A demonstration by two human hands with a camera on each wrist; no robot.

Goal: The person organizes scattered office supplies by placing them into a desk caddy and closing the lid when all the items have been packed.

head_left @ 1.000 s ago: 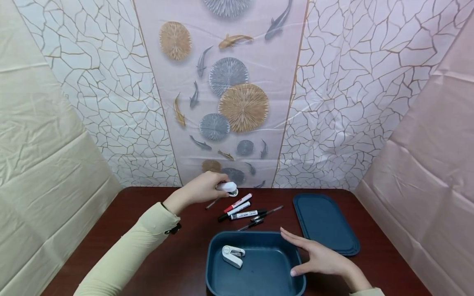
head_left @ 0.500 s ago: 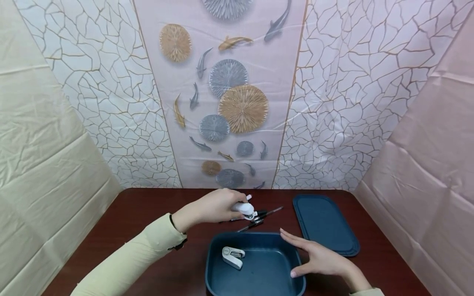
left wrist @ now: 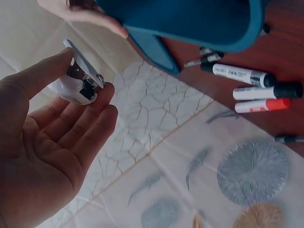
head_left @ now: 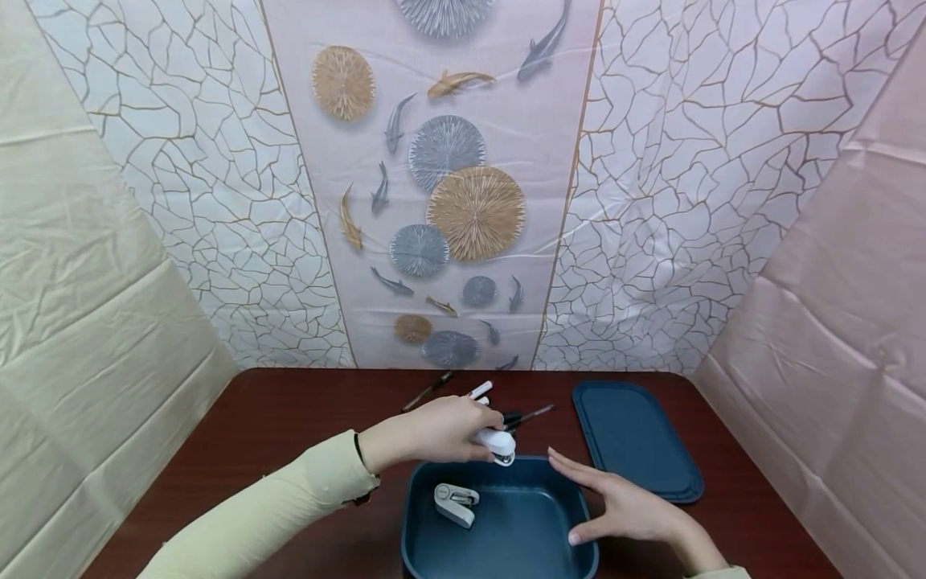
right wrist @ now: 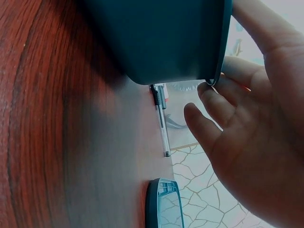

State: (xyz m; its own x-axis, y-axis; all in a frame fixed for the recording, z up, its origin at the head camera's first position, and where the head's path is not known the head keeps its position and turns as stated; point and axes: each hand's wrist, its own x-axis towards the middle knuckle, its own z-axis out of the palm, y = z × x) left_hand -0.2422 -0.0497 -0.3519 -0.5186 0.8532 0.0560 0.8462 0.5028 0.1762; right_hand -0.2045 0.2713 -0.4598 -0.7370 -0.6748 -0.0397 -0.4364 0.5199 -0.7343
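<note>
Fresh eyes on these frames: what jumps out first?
Probably the fish-and-disc wall hanging, at the back centre of the head view. Next, the left hand, holding a white stapler-like tool near the far rim of the dark blue box; a similar tool lies inside.

The box (head_left: 515, 527) is smooth blue plastic with a soft sheen; the lid (head_left: 638, 441) right of it looks like matt plastic. The inner stapler (head_left: 456, 505), inside the box, and the outer stapler (left wrist: 71, 90), near its far rim, pair slick white plastic with metal parts. Beyond the box, the markers (left wrist: 240, 75) are smooth plastic and the pen (right wrist: 162, 127) has a clear, glossy barrel. Beneath it, the surface (head_left: 304, 422) shows polished wood grain; behind it, creased cloth (head_left: 651, 201) has a faint satin sheen.
</note>
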